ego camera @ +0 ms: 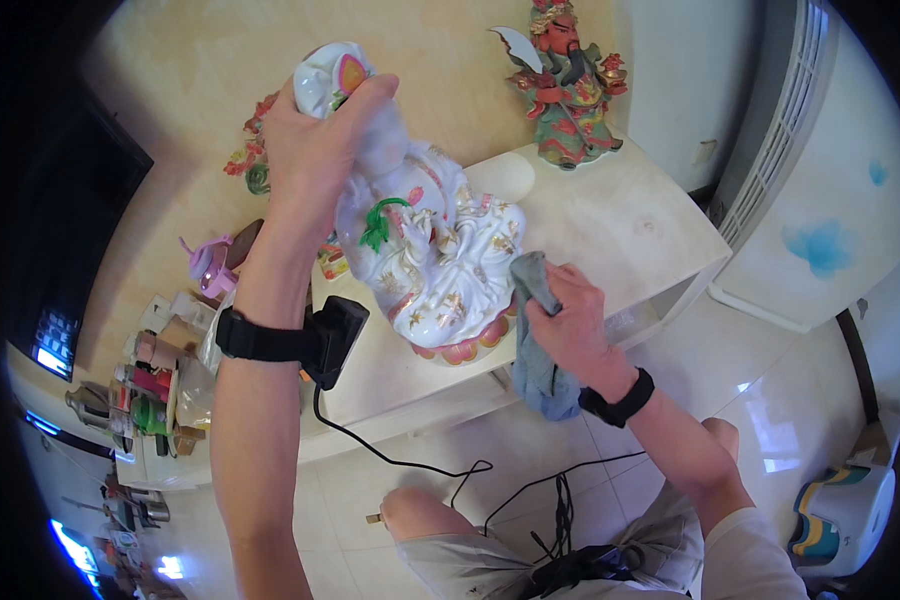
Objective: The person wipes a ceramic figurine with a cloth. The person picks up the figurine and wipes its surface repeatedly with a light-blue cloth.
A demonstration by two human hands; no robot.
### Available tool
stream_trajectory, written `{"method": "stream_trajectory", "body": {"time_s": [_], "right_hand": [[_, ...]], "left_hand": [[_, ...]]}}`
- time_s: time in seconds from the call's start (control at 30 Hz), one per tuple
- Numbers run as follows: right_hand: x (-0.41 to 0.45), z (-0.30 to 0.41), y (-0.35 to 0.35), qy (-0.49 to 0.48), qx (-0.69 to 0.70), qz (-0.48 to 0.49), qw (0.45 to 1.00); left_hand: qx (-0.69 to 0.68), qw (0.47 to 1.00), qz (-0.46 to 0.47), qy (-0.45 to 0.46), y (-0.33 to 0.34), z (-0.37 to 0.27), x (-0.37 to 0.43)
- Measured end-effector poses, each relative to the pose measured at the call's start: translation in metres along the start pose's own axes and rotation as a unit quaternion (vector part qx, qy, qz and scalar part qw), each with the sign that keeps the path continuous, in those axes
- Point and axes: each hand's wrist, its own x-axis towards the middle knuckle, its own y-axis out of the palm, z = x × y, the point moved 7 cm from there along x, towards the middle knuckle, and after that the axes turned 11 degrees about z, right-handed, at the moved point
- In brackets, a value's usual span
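A glossy white porcelain seated figurine (450,247) with gold flowers, pink trim and a green sprig stands on a pale cabinet top, near its front edge. Pink lotus petals ring its base. My left hand (315,142) grips the figurine's head from the left side, thumb across the front. My right hand (574,319) holds a bunched grey-blue cloth (544,375) against or very close to the figurine's lower right side. Part of the cloth hangs down past the cabinet's edge. Black straps circle both wrists, and the left one carries a black device with a cable.
A painted red-faced warrior statue (574,97) stands on the cabinet (637,217) at the back right. To the left are a purple bottle (211,266), assorted containers and a wall-mounted television (75,217). Black cables (562,502) hang over my lap. A plastic step stool (844,517) sits at lower right.
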Motion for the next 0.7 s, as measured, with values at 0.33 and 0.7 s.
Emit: {"method": "stream_trajectory", "body": {"time_s": [0.33, 0.7], "right_hand": [[-0.007, 0.017, 0.004, -0.027, 0.048, 0.029, 0.998], [-0.012, 0.018, 0.006, -0.01, 0.051, 0.028, 0.998]], "left_hand": [[0.001, 1.0, 0.001, -0.003, -0.002, 0.002, 0.0], [-0.01, 1.0, -0.002, -0.005, -0.001, 0.002, -0.001]]}}
